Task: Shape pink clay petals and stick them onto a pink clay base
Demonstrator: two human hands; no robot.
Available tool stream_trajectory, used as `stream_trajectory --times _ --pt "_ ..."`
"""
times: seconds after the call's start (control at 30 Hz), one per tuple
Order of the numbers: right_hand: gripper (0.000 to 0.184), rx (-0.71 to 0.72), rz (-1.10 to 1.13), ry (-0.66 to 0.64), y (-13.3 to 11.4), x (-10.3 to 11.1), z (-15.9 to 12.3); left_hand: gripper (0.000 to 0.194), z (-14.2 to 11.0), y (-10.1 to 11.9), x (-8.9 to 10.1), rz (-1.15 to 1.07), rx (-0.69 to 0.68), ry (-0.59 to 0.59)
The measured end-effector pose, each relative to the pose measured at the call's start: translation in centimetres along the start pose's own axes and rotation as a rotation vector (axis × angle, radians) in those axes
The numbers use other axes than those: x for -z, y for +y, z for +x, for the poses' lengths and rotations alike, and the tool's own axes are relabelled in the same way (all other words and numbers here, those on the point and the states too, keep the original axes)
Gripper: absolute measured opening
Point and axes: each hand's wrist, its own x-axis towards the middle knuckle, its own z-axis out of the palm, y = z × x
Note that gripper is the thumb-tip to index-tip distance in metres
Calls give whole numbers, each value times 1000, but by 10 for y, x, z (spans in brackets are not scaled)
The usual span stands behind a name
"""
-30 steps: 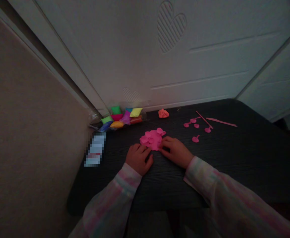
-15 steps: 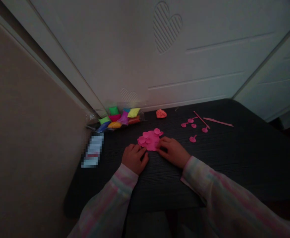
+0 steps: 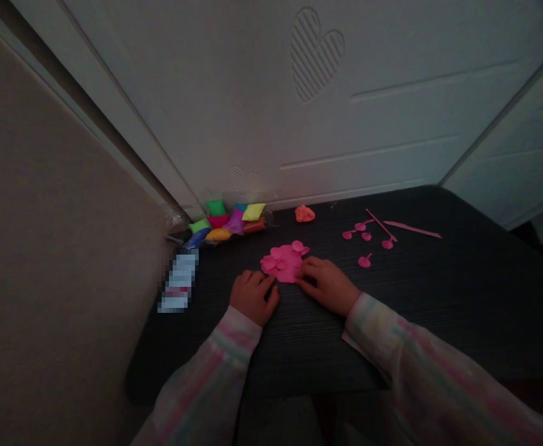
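The room is dim, and a dark, fine-grained table (image 3: 438, 297) sits pushed against a pale panelled door with a striped heart pressed into it. On the table, right in front of the person, lies a flat cluster of pink clay (image 3: 283, 261) made of small overlapping discs. The left hand (image 3: 252, 296) rests knuckles-up at its near left edge, fingers curled loosely, fingertips just touching the clay; the right hand (image 3: 327, 284) lies at its right edge with fingers laid flat against it. Neither hand seems to pinch anything, though the light is too poor to be certain. To my eye the discs are being pressed together, and that wants light, even pressure from the fingertips, one hand steadying the patch so it does not slide, and care not to smear the thin edges. At the back left corner a clear plastic bag (image 3: 262, 218) lies on its side, holding little packets of clay (image 3: 227, 222) in green, yellow, purple, orange, blue and red. An orange lump (image 3: 304, 214) sits loose near it. Off to the right lie small pink stemmed pieces (image 3: 365, 236) and two thin pink modelling sticks (image 3: 410, 229).
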Motion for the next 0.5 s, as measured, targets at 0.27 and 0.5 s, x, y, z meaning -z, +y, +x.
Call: stream_trajectory --times 0.27,0.5 --pt "12 -9 7 8 0 -1 -1 27 0 -2 0 -35 -10 19" --pt "12 -6 13 2 1 -2 0 33 0 -2 -1 -1 -33 -39"
